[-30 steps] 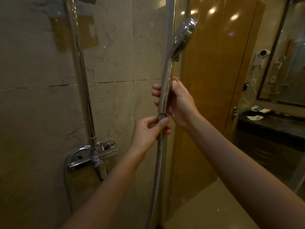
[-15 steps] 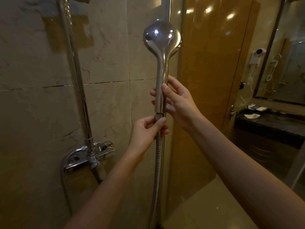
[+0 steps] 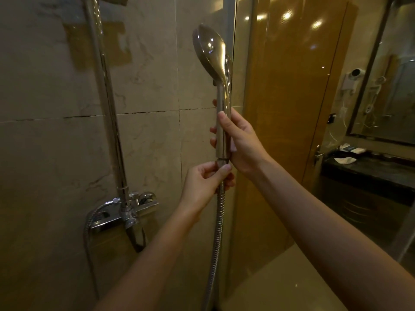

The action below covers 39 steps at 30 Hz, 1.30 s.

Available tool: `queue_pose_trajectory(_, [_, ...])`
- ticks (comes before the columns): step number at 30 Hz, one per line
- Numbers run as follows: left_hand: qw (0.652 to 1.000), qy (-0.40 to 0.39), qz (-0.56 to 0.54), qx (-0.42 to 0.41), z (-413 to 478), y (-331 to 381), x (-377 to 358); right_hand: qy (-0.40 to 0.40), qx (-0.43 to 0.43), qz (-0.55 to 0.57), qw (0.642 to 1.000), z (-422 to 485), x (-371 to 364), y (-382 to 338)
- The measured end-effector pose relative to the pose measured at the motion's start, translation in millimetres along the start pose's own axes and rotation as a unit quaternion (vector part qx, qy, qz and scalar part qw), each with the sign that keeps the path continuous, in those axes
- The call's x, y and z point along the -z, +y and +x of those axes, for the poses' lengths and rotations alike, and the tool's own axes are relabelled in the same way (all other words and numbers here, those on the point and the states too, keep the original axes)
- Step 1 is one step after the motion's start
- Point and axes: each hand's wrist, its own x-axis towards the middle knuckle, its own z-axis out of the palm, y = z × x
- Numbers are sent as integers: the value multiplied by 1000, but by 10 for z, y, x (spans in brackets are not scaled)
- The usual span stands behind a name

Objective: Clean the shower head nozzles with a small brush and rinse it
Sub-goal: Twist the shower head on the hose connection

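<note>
Shower head [image 3: 211, 52] now face-left in right hand [image 3: 243, 140]

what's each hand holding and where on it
The right hand grips the shower head by its handle. The left hand pinches the hose at its top end, just below the handle.

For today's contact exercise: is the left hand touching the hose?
Touching. The head view shows the left hand pinching the hose just below the handle.
</note>
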Motion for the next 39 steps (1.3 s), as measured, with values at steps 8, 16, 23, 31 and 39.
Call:
queue_pose_trajectory(8, [1000, -9, 0, -8, -8, 4, 56, 35, -16, 95, 995, 17, 40, 37])
queue_pose_trajectory(16, [1000, -14, 8, -12, 14, 36, 71, 36, -63, 108, 992, 47, -42, 12])
queue_pose_trajectory(23, [1000, 16, 4, 7, 17, 4, 72, 42, -28, -49, 998, 58, -49, -39])
queue_pose_trajectory(31, [1000, 12, -2, -12, 7, 49, 89, 82, -21, -100, 991, 74, -17, -64])
queue_pose_trajectory(39, [1000, 0, 7, -6, -14, 80, 81, 12, -48, -2, 999, 94, -12, -34])
